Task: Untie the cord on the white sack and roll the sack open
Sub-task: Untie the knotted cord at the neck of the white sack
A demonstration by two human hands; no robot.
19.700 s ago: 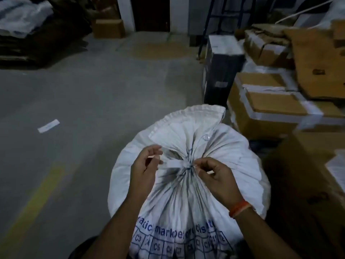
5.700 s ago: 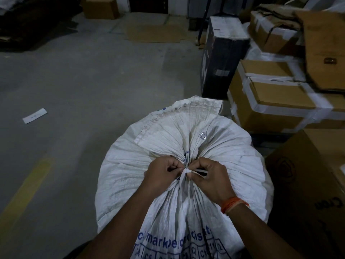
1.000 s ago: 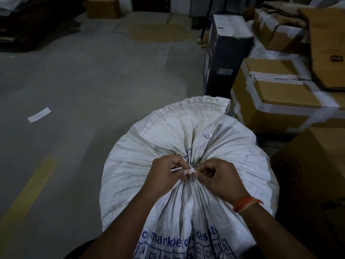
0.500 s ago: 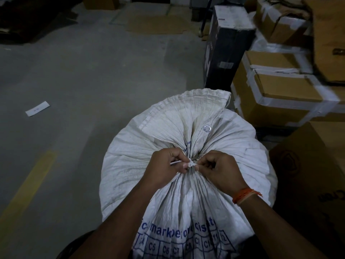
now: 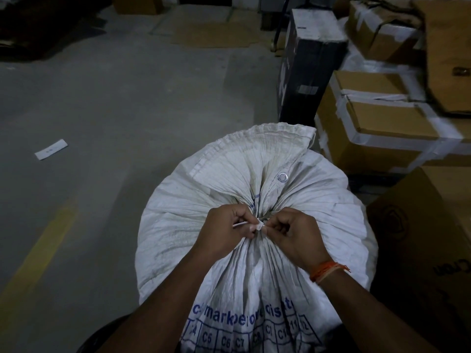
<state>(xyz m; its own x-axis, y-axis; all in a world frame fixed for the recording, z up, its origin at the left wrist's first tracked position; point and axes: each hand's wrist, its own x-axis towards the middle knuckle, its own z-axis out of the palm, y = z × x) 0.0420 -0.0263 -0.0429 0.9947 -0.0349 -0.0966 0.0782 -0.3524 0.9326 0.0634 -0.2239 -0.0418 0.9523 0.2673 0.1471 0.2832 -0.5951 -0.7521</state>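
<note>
Sack (image 5: 193,240) of white woven fabric stood directly before us on the floor (image 5: 127,103), still gathered shut at its neck, with blue lettering and a printed grid on the nearest face. We noted the left hand (image 5: 226,228) and the right hand (image 5: 293,230) meeting at the gathered neck, knuckles raised and fingers curled. Each pinched the white cord (image 5: 258,225) at the knot; a short end of cord ran out to the left past the left fingers. An orange thread band (image 5: 326,270) circled the right wrist. Just beyond the knot, the loose mouth of the sack fanned out in pleats, and a metal eyelet (image 5: 282,177) sat in the fabric to the right of the gathers.

To the right, a brown carton (image 5: 433,238) stood close beside the sack. Behind it we recorded a taped carton (image 5: 382,138) and, to its left, an upright black box (image 5: 305,72). More cartons were stacked at the far right. On the left, a yellow line (image 5: 38,253) ran along the floor, and a white paper slip (image 5: 51,149) lay well apart from the sack. A flat sheet of cardboard (image 5: 211,34) lay on the floor at the far end.
</note>
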